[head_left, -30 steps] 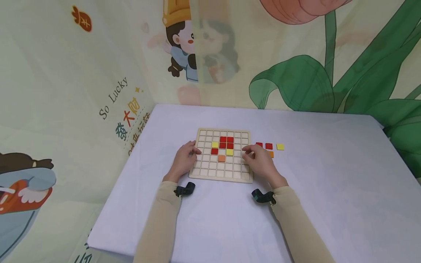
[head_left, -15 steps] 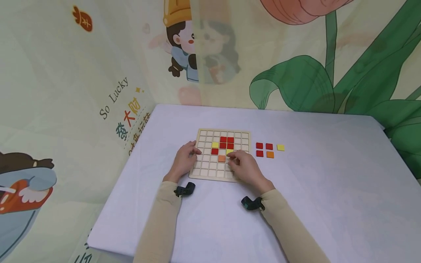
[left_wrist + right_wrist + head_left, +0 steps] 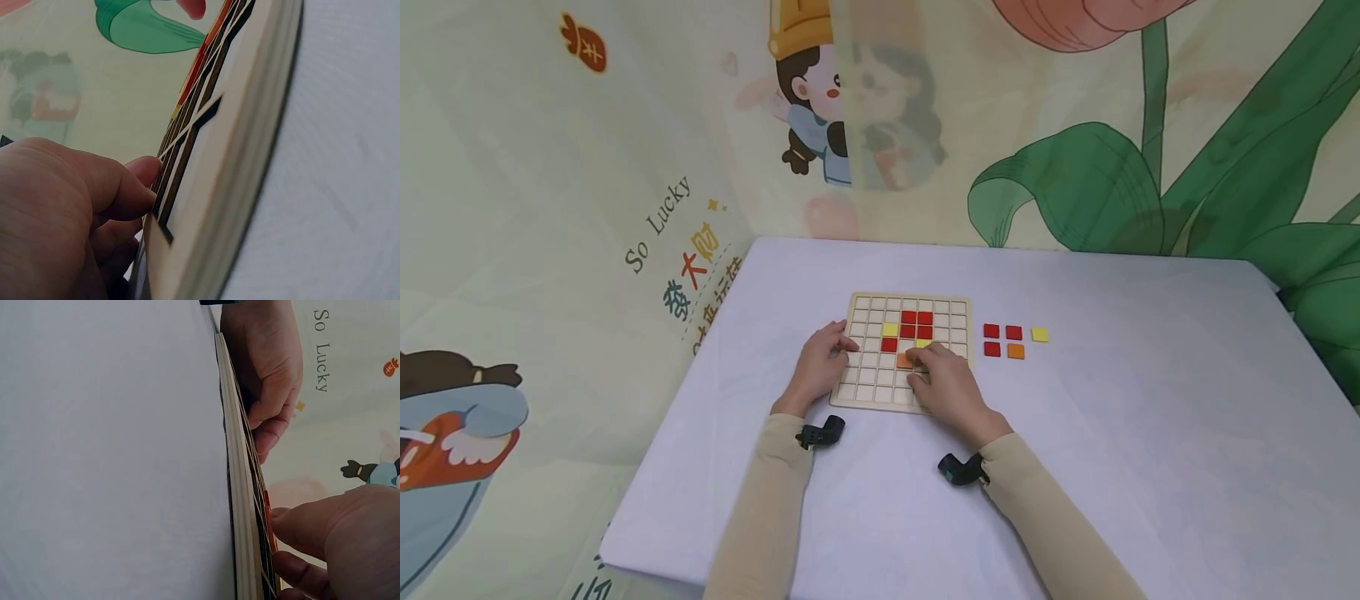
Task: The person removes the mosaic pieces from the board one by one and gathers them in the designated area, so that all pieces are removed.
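A square wooden grid board (image 3: 865, 392) lies on the table with flat square tiles in some cells: several red tiles (image 3: 908, 332), a yellow tile (image 3: 891, 330), another yellow one partly covered, and an orange tile (image 3: 903, 361). My left hand (image 3: 820, 364) rests at the board's left edge, thumb and index fingertips on its surface, as the left wrist view also shows. My right hand (image 3: 950, 387) is over the lower middle of the board, its index fingertip overlapping the orange tile and its thumb apart from the index. In the right wrist view its fingertips (image 3: 281, 517) come right at the tiles.
Right of the board lie several loose tiles: red ones (image 3: 1013, 332), an orange one (image 3: 1016, 352) and a yellow one (image 3: 1039, 334). A white cloth covers the table (image 3: 1120, 433). Behind it hangs a printed curtain (image 3: 925, 217). Each wrist wears a small black camera (image 3: 823, 431).
My right hand has moved left from the board's right edge to the orange tile, uncovering the loose tiles on the right. My left hand has stayed put.
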A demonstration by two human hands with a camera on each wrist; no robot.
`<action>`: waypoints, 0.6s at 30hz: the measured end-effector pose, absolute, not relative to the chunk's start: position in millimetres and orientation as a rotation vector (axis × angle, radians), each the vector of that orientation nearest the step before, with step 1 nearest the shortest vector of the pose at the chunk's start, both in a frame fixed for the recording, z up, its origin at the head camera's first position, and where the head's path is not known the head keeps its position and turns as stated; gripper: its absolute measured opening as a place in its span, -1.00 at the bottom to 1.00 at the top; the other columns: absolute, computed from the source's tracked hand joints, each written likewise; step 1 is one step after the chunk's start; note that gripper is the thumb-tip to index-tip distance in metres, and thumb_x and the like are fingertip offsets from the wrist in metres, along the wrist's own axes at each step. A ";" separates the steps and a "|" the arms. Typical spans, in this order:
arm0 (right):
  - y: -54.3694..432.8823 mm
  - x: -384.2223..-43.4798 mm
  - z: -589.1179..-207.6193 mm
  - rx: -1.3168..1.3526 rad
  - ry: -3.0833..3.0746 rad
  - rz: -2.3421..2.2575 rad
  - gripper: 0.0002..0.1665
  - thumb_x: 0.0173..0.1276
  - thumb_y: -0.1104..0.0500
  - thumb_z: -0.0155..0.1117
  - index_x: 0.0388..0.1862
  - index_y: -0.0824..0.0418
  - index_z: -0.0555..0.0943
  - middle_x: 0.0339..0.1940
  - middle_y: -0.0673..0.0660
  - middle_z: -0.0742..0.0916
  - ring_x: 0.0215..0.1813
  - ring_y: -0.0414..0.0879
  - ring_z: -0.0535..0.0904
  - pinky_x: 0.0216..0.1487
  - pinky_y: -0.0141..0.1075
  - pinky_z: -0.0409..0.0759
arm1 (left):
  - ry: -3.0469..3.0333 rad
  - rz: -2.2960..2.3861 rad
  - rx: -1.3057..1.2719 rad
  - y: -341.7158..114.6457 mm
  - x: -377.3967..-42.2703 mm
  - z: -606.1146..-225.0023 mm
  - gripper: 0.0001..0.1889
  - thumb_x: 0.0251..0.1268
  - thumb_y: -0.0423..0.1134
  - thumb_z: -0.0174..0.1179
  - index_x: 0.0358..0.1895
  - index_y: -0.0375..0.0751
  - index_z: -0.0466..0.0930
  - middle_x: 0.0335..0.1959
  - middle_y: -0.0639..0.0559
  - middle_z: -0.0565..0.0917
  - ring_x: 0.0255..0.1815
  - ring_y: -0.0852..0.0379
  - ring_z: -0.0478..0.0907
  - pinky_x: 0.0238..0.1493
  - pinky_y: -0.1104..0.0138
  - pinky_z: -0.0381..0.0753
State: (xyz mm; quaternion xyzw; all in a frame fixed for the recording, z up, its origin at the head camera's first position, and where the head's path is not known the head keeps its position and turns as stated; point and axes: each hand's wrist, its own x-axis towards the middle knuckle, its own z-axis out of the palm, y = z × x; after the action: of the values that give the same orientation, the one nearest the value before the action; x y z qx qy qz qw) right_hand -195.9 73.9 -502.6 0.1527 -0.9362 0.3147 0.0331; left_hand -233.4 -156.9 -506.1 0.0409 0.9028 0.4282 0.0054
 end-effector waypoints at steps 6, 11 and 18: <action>70.4 -196.0 -502.7 0.475 -2.918 0.864 -0.44 0.27 0.04 0.36 0.23 0.17 0.58 0.00 0.07 0.62 -0.08 -0.06 0.49 -0.04 -0.19 0.53 | 2.828 1.339 0.112 -157.4 -233.7 -505.5 -0.79 0.28 -0.45 0.02 -0.24 -0.14 0.65 0.47 0.00 0.30 0.55 0.02 0.05 0.55 0.13 -0.01; 69.7 -197.2 -503.4 0.460 -2.918 0.852 -0.43 0.28 0.03 0.35 0.24 0.20 0.57 0.00 0.09 0.61 -0.05 -0.05 0.49 -0.01 -0.17 0.51 | 2.829 1.336 0.122 -157.3 -234.8 -505.5 -0.79 0.27 -0.45 0.02 -0.24 -0.14 0.65 0.47 0.00 0.31 0.56 0.03 0.04 0.55 0.12 -0.01; 71.1 -198.4 -506.6 0.449 -2.899 0.897 -0.49 0.27 0.08 0.36 0.18 0.20 0.60 -0.04 0.08 0.62 -0.08 -0.06 0.50 -0.03 -0.18 0.50 | 2.825 1.334 0.119 -156.5 -235.1 -506.8 -0.78 0.27 -0.45 0.02 -0.24 -0.14 0.65 0.47 0.00 0.31 0.55 0.03 0.05 0.55 0.13 -0.01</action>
State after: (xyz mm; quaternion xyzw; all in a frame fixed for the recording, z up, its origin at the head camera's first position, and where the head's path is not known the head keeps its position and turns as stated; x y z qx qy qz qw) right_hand -198.4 71.1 -506.6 0.1464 -0.9444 0.2921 0.0369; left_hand -235.1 -156.5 -506.8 0.0381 0.9036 0.4266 0.0074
